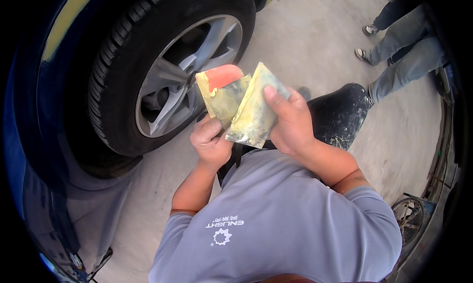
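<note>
My left hand point(212, 139) is closed round the lower end of a flat putty board point(227, 103), smeared grey and yellow. An orange-red piece point(222, 76) shows at the board's upper end; whether it is part of the board I cannot tell. In my right hand point(291, 123) is a flat putty spreader point(253, 113), coated with pale yellow paste, the thumb pressed on its face. A thick ridge of yellow paste runs along the spreader's left edge, which overlaps the board. Both are held tilted in front of my body, near a car wheel point(172, 76).
The dark blue car body point(29, 150) curves along the left, with a yellow filler patch point(66, 19) above the tyre. Two legs in jeans point(409, 51) and other feet stand on the concrete floor point(305, 32) at upper right. A spoked wheel point(409, 216) lies at lower right.
</note>
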Motion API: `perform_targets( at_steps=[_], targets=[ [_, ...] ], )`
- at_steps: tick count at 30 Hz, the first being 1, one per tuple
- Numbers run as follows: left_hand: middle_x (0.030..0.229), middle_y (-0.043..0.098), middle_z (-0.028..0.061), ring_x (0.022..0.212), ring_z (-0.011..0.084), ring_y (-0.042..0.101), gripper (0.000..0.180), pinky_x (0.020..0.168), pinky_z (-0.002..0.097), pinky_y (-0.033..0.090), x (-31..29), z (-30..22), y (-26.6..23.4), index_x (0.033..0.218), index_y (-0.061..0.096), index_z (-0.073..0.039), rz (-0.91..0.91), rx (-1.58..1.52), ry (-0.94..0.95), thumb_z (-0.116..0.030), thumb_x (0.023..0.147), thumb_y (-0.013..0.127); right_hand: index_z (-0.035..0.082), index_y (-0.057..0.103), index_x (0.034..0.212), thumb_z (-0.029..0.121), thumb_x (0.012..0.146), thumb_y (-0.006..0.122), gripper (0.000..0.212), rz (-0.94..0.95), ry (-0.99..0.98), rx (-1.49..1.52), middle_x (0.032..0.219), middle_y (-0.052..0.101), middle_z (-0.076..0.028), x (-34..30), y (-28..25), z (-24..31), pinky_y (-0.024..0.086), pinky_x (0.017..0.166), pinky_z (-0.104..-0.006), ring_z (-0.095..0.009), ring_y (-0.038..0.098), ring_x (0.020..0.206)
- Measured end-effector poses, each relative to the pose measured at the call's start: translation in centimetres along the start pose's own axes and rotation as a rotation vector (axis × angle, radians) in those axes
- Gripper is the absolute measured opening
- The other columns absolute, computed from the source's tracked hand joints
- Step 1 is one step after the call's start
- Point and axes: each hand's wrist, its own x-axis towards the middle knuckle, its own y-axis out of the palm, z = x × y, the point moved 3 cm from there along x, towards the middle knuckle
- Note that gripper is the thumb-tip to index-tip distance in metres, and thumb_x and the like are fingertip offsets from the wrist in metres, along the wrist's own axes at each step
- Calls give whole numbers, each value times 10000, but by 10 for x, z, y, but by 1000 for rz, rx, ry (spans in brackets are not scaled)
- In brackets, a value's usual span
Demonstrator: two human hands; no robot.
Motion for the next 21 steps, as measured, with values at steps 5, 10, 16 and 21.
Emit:
perform_targets(
  at_steps=[5,10,16,21],
  targets=[
    [1061,731,205,905,198,720,357,772,263,527,4,-7,-17,1111,716,98,162,79,54,182,770,645,-65,619,1158,187,1007,678,300,64,50,-68,1080,719,-127,-2,1,6,587,864,-340,-181,712,968],
    [1059,729,203,883,241,735,388,755,287,545,7,-11,-7,1154,717,75,228,154,90,141,778,647,-80,625,1153,186,987,708,326,95,64,-112,1074,718,-136,-6,4,5,587,860,-338,-184,710,970],
    [1068,730,180,855,260,736,369,741,316,559,12,-18,-3,1179,720,50,293,218,155,38,811,714,-80,637,1133,203,976,725,335,121,71,-149,1059,717,-135,-10,7,3,584,849,-333,-180,704,971],
    [1020,726,167,799,246,718,362,706,319,552,12,-11,-2,1175,727,34,308,279,153,37,813,730,-74,634,1141,202,985,713,327,176,91,-189,1072,716,-137,-7,3,1,586,861,-340,-181,702,980]
  ],
)
